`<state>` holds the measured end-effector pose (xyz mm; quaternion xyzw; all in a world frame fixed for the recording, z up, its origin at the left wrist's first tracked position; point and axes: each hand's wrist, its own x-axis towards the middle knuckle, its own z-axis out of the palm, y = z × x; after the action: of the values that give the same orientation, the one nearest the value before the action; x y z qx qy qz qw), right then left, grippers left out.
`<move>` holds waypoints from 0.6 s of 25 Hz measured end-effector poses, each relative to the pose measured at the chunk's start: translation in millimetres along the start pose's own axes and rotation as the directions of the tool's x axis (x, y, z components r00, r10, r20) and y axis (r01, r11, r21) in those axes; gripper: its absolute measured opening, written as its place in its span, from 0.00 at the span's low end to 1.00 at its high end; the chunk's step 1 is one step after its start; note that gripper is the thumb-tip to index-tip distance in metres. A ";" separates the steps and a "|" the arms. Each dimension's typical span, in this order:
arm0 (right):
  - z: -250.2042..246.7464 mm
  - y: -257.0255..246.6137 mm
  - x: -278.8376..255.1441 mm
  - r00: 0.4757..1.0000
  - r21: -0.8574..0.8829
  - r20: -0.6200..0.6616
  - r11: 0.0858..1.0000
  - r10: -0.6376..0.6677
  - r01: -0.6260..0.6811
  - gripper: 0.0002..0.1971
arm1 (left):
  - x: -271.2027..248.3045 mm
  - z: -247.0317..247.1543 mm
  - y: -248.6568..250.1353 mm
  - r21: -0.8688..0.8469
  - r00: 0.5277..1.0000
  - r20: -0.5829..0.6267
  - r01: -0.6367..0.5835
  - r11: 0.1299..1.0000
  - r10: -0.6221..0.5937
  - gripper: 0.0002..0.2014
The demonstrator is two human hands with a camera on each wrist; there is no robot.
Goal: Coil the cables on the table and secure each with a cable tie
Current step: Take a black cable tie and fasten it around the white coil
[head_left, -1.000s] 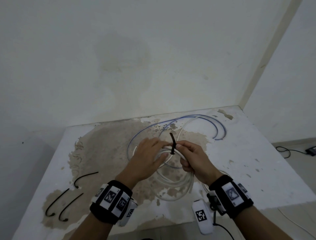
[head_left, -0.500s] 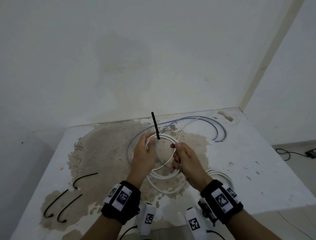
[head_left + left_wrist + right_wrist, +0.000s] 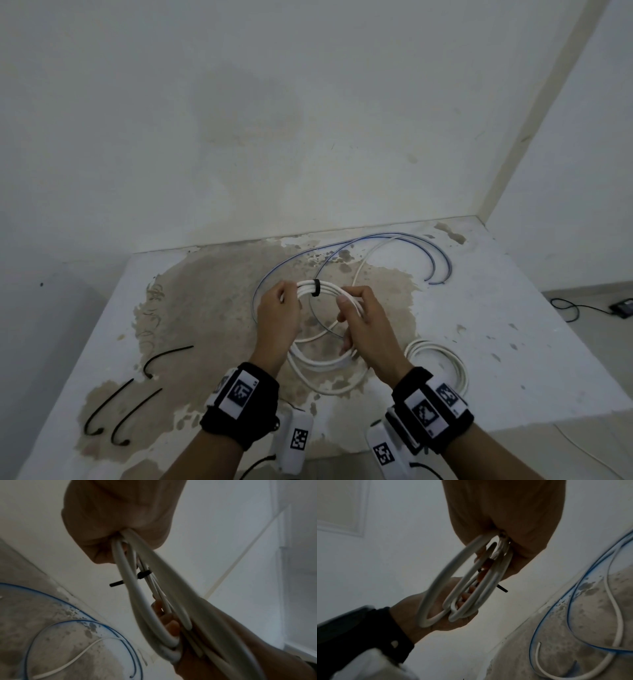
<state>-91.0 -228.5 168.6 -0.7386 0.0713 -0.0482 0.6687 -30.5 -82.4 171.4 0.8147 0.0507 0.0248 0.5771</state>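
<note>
1. Up off the stained white bench [image 3: 513,359], both hands hold the coiled white round cable [image 3: 329,289].
2. L hand [image 3: 279,318]: fingers curled round the coil's left side. R hand [image 3: 368,325]: fingers clenched on its right side.
3. Black plastic cable tie [image 3: 315,287] wraps the strands at the coil's top, btwn the hands; its tail sticks out in the wrist views.
4. Loose blue cable [image 3: 442,260] lies on the bench behind the hands; second white coil [image 3: 445,356] by the R wrist.
5. Three spare black ties [image 3: 137,414] lie near the front-left edge.
</note>
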 end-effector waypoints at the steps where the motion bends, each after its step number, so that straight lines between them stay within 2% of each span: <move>1: 2.8 0.6 -1.8 1.000 -0.004 -0.003 1.000 -0.010 0.010 0.08 | 0.6 -0.3 2.1 -0.013 0.999 -0.015 0.050 0.999 -0.051 0.16; 3: 6.1 3.0 -2.3 0.999 -0.006 -0.040 1.000 -0.008 0.008 0.09 | 0.0 -2.6 6.7 -0.068 0.993 -0.004 0.117 0.991 -0.117 0.13; 4: 5.8 4.7 0.1 0.997 0.004 -0.074 1.000 0.014 -0.013 0.10 | -1.6 -4.0 8.6 -0.089 0.995 0.028 0.095 0.992 -0.093 0.12; 6: 1.1 7.3 8.2 0.983 0.077 -0.165 0.995 0.080 -0.068 0.12 | -7.3 -6.5 6.5 -0.082 0.990 0.126 -0.060 0.995 0.070 0.11; 7: -2.8 7.9 12.1 0.973 0.123 -0.202 0.989 0.110 -0.086 0.12 | -11.5 -7.5 4.6 -0.068 0.971 0.189 -0.136 0.988 0.147 0.10; 9: -9.0 8.1 17.7 0.964 0.196 -0.228 0.976 0.139 -0.094 0.09 | -19.9 -6.3 -0.9 -0.048 0.933 0.283 -0.217 0.975 0.222 0.12; 11: -10.4 5.9 19.3 0.972 0.240 -0.193 0.967 0.136 -0.088 0.09 | -23.2 -3.0 -2.9 -0.055 0.938 0.256 -0.228 0.972 0.235 0.11; 13: -8.9 3.4 18.3 0.982 0.258 -0.138 0.962 0.129 -0.090 0.15 | -19.5 0.1 -2.9 -0.022 0.959 0.138 -0.247 0.969 0.248 0.07; 15: -4.5 4.3 17.0 0.987 0.241 -0.130 0.969 0.090 -0.057 0.12 | -11.6 1.5 -1.7 0.035 0.974 0.032 -0.225 0.974 0.224 0.07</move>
<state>-75.2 -236.2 164.4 -0.6455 0.1389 -0.0830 0.7465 -41.9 -84.6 169.5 0.8264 -0.0494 0.0775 0.5556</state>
